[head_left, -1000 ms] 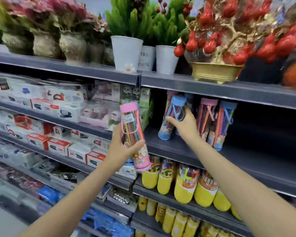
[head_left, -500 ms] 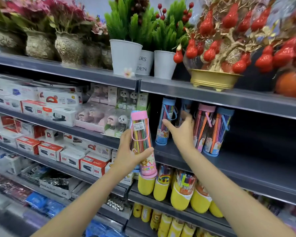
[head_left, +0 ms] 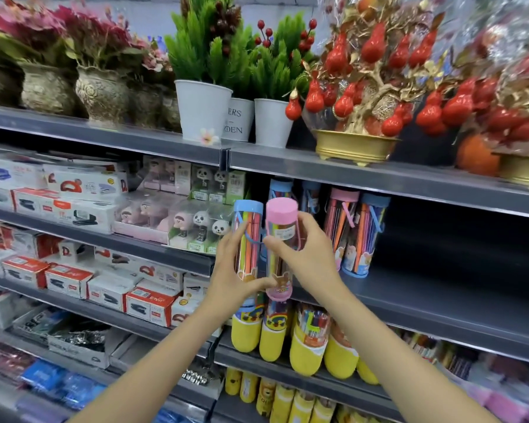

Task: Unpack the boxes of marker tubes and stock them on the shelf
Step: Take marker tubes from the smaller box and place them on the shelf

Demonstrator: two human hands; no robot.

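Marker tubes light, rigid, slick plastic: left hand [head_left: 237, 271] fingers clamp blue-capped tube [head_left: 247, 239], right hand [head_left: 307, 254] fingers clamp pink-capped tube [head_left: 281, 239] mid-body, just beside each other.

Bright, even shop light from above. Shelf [head_left: 379, 184] undersides lie in shadow. Edges bend and blur, centre sharp

white pots [head_left: 202, 109] | gold bowl [head_left: 355, 145] (red ornaments) | stapler boxes [head_left: 148, 303]
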